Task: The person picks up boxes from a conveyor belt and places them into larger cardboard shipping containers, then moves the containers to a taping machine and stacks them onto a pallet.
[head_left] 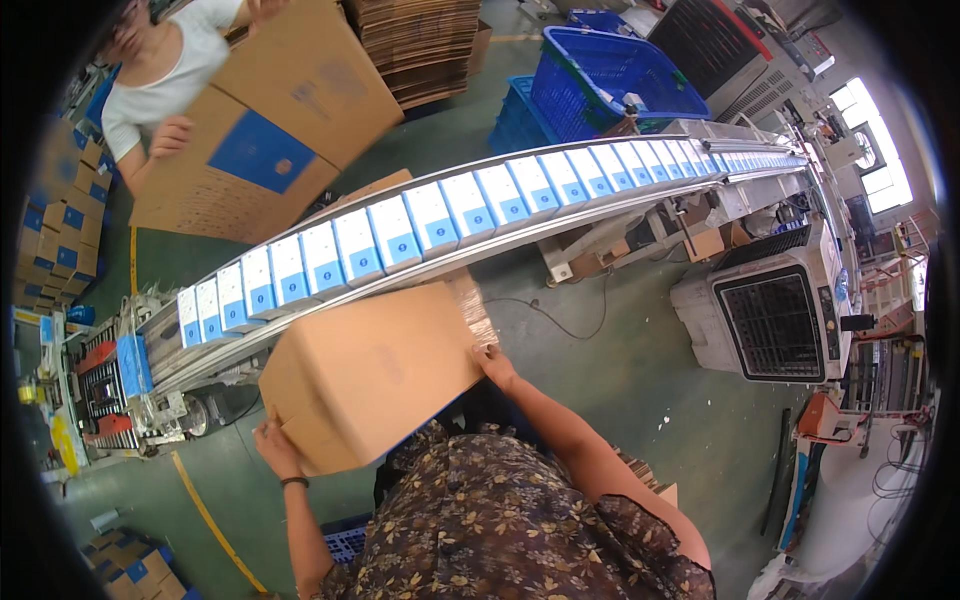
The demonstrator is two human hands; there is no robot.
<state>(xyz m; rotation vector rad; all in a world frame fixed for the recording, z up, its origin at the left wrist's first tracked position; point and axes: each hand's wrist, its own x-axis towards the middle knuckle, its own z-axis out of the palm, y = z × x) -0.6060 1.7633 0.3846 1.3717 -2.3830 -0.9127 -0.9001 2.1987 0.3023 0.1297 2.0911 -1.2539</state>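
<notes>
A brown cardboard carton (390,365) is held tilted in front of my body, on the near side of the conveyor. My left hand (276,447) grips its lower left edge, and my right hand (492,366) has hold of its right edge. Beside the right fingers, a strip of shiny clear tape (474,312) runs along that edge. The carton's opening and inside are hidden from this angle. Just beyond it, a long row of white and blue boxes (378,240) stands side by side on the conveyor (440,262).
Across the conveyor, a person (170,90) handles a large flattened carton (270,130). Behind are a stack of folded cardboard (415,40) and a blue plastic crate (615,70). An air cooler (765,310) stands to the right, with a cable (560,322) on the floor. Packed cartons (65,235) are piled at left.
</notes>
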